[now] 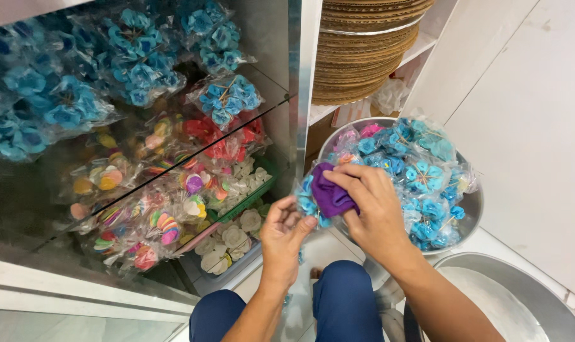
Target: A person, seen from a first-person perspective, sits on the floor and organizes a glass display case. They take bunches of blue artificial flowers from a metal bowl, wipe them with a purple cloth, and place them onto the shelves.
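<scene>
My left hand (282, 235) holds the lower corner of a clear packet of blue paper flowers (307, 201). My right hand (371, 209) presses a purple cloth (330, 193) against that packet from above. Both hands are just left of a round metal basin (472, 209) heaped with more packets of blue flowers (420, 174), plus a pink one at its far rim.
A glass-fronted cabinet (142, 126) at left holds packets of blue, red, white and multicoloured flowers. A stack of round woven trays (363, 47) fills the shelf behind. A second metal basin (509, 297) sits at lower right. My knees in blue trousers (338, 304) are below.
</scene>
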